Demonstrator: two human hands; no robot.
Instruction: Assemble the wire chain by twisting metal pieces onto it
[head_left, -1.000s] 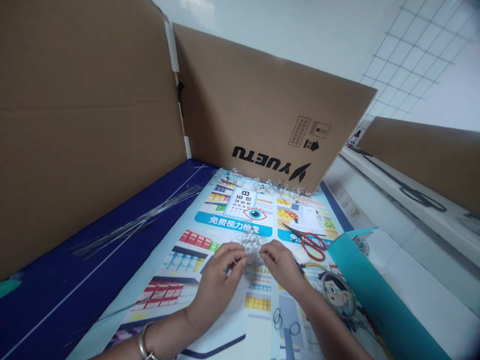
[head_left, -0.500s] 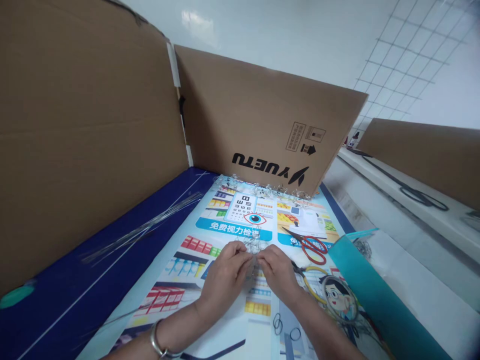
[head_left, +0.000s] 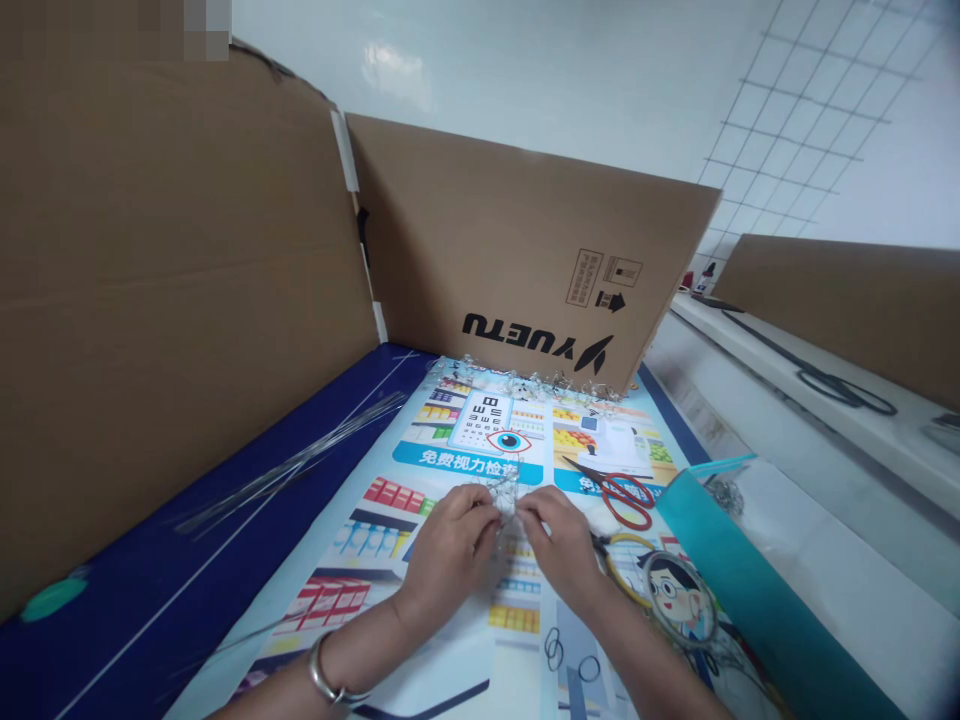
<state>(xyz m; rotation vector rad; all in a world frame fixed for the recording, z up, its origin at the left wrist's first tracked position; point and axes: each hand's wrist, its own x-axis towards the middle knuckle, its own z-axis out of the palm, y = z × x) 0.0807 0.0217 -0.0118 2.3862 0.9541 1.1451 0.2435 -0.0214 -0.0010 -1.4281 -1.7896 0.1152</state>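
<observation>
A small tangle of thin silvery wire (head_left: pixel 504 488) lies between my two hands over the printed sheet (head_left: pixel 457 650). My left hand (head_left: pixel 454 540) is closed, thumb and fingertips pinching the wire's left side. Opposite it, my right hand (head_left: pixel 561 545) pinches the right side with bent fingers. The exact grip points are too fine to make out. Close by on the right lie red-handled scissors (head_left: pixel 628 498) with open blades. A tool with yellow handles (head_left: pixel 621 565), partly behind my right wrist, rests beside a round wire coil (head_left: pixel 681 600).
Twisted wire pieces (head_left: pixel 540 385) line the foot of the cardboard panel (head_left: pixel 525 240). A bundle of straight wires (head_left: pixel 300 455) lies on the left. At right stands a teal-sided box (head_left: pixel 780 600) holding more wire. Black rings (head_left: pixel 589 668) lie near my right forearm.
Both hands keep pinching the wire at nearly the same spot. The right fingers have shifted slightly. The camera view has moved a little.
</observation>
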